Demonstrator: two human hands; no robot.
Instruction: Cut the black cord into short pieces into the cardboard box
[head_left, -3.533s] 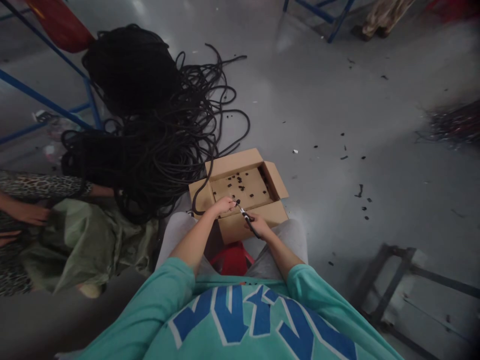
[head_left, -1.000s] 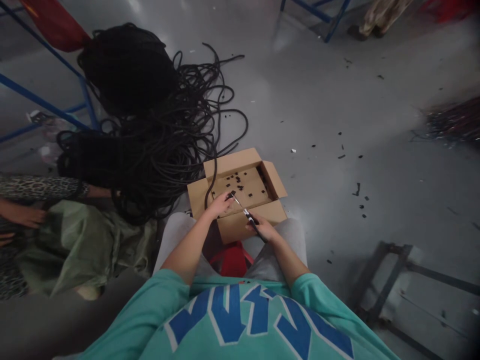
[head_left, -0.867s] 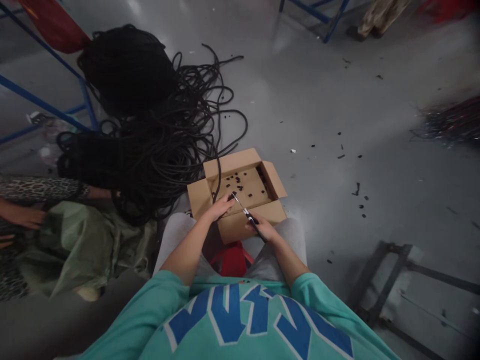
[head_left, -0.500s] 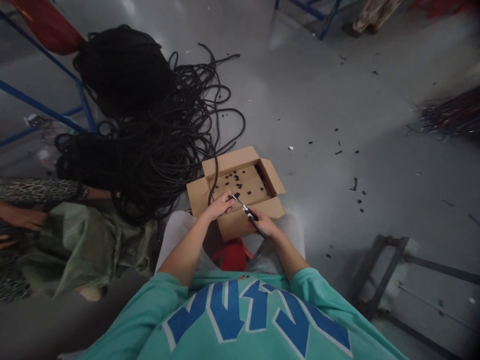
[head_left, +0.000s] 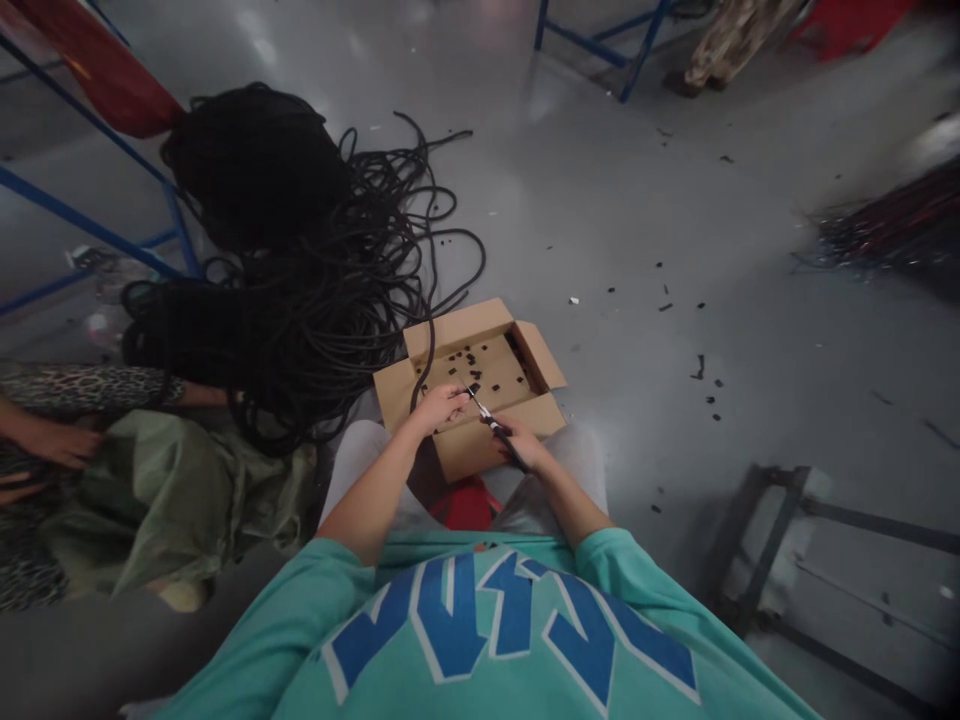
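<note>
My left hand (head_left: 442, 405) is closed over the near left side of an open cardboard box (head_left: 461, 455), pinching the end of a black cord (head_left: 430, 345). That cord runs down to it from a big tangled heap of black cord (head_left: 315, 270) on the floor. In my right hand (head_left: 523, 445) is a pair of scissors (head_left: 495, 425) with dark handles. Its blades point up and left, with their tips beside my left fingertips. A short black piece (head_left: 474, 389) shows close to the tips. Several small black pieces (head_left: 471, 360) lie scattered on the box's bottom.
At the left, a person's hand (head_left: 64, 440) rests by green cloth (head_left: 142, 490). Blue metal frames (head_left: 82, 220) stand at the upper left and top. A dark metal frame (head_left: 780, 540) is at the lower right. Black scraps (head_left: 701, 365) dot the grey floor, and a wire bundle (head_left: 892, 225) lies far right.
The view has shifted slightly, so the floor objects sit a little lower and the right-hand ones further left. Both hands keep nearly the same place over the box, the scissors still at my left fingertips.
</note>
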